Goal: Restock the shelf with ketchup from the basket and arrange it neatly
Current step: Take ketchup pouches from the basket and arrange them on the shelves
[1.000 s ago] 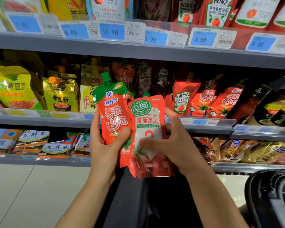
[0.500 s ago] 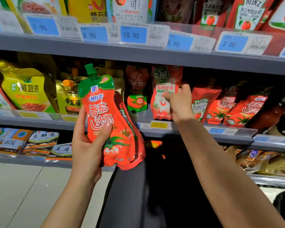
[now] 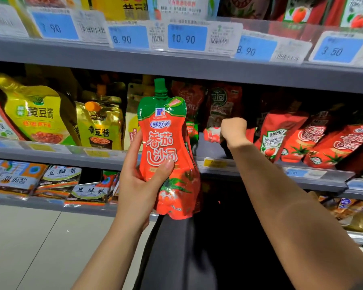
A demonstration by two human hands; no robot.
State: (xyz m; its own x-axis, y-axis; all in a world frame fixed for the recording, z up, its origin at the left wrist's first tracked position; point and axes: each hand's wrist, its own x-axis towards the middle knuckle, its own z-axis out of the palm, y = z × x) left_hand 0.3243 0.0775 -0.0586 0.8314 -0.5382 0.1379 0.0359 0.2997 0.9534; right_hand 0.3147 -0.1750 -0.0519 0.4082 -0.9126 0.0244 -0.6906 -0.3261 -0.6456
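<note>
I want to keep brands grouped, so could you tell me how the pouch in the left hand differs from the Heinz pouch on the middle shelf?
The McCormick pouch has a green top and a green spout cap; the Heinz pouch is red with a white label panel, its top in shadow. The McCormick pouch is held upright off the shelf by the left hand; the Heinz pouch stands leaning on the middle shelf. Both are red and show tomatoes.
</note>
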